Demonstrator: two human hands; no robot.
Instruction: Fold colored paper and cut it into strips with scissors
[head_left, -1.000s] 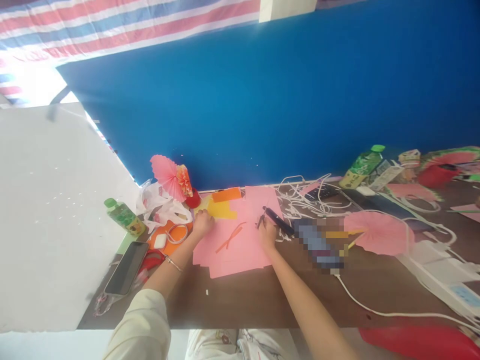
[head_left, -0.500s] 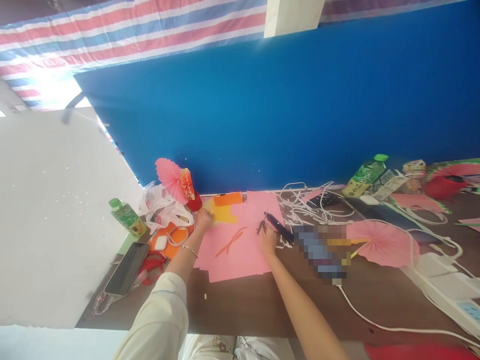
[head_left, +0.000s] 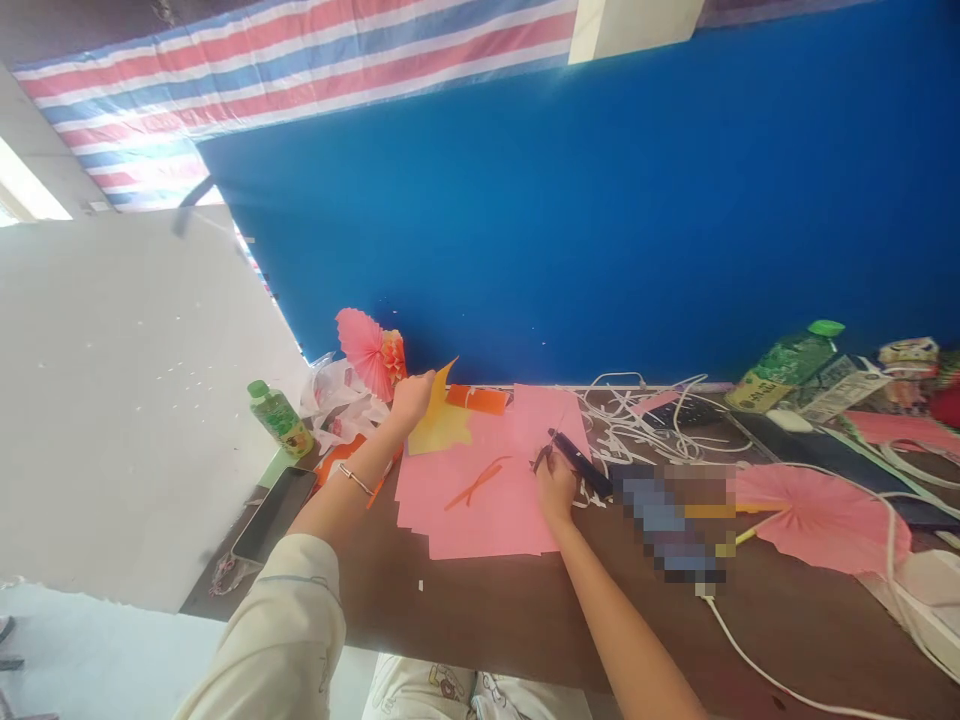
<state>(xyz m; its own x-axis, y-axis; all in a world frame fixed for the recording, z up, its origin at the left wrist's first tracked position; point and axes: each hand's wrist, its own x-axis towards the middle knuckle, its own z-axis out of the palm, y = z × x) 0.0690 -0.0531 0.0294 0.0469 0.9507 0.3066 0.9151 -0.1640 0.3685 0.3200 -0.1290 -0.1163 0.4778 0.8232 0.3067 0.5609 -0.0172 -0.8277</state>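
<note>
My left hand (head_left: 412, 402) is closed on the edge of a yellow paper (head_left: 441, 428), whose upper corner is lifted. My right hand (head_left: 555, 488) is closed round small dark scissors (head_left: 541, 456), over the right side of the pink paper sheets (head_left: 480, 525). A black pen-like tool (head_left: 583, 466) lies just beyond my right fingers. Two thin orange strips (head_left: 474, 482) rest crossed on the pink paper. Behind the yellow paper is an orange piece (head_left: 480, 400). A pink paper fan with an orange paper flower (head_left: 364, 345) stands beyond my left hand.
On the left are a green-capped bottle (head_left: 279, 418), a phone (head_left: 276, 515) and a plastic bag (head_left: 346, 400). Tangled white cables (head_left: 637, 430), another bottle (head_left: 784, 370), a pink fan (head_left: 832, 515) and a blurred-out object (head_left: 667, 520) lie on the right. A blue partition (head_left: 525, 230) stands behind.
My left hand has risen and shifted, lifting the corner of the yellow paper. My right hand still holds the scissors in about the same place. The view has turned slightly left.
</note>
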